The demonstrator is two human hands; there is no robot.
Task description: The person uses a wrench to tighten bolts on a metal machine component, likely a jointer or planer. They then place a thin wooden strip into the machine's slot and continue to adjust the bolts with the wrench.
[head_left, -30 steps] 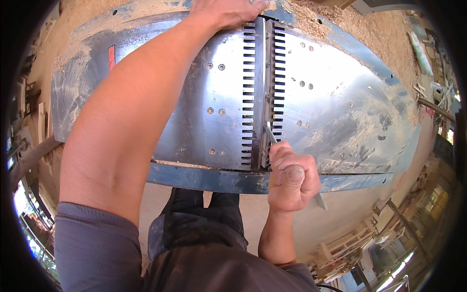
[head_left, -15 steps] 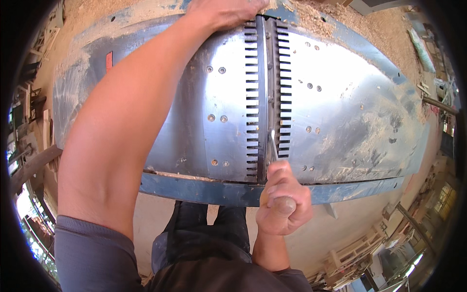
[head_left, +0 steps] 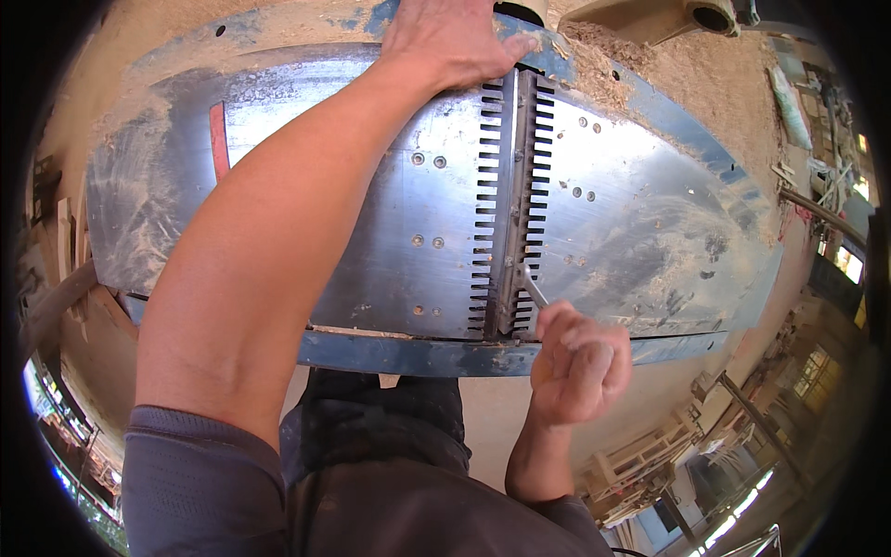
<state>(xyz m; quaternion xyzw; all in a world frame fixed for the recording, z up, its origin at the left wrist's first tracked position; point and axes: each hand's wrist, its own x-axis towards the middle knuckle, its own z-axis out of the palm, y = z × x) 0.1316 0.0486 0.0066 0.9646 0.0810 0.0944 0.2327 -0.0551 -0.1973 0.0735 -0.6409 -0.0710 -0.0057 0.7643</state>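
In my right hand (head_left: 580, 364), fingers wrapped and closed, is a metal wrench (head_left: 535, 289). Its head meets the cutter head (head_left: 513, 213) near the close end of the slot. Rows of black-slotted teeth (head_left: 484, 210) line both sides of that cutter head, on the steel bed of a jointer planer (head_left: 390, 278). My left arm reaches across the bed. My left hand (head_left: 450, 42) rests at the far end of the cutter head, thumb stretched out and apart; its other fingers are partly cut off by the upper edge.
Wood shavings (head_left: 594, 79) cover the far rim. A red strip (head_left: 218, 139) marks the left bed. A blue frame edge (head_left: 399, 356) runs along my side. Beyond the far rim stands a tan cast part (head_left: 640, 19). Stacked timber (head_left: 650, 450) lies at the lower right.
My right hand has shifted right, and the wrench now slants more toward the right. The left hand shows more fully at the far end. The whole view has tilted a little.
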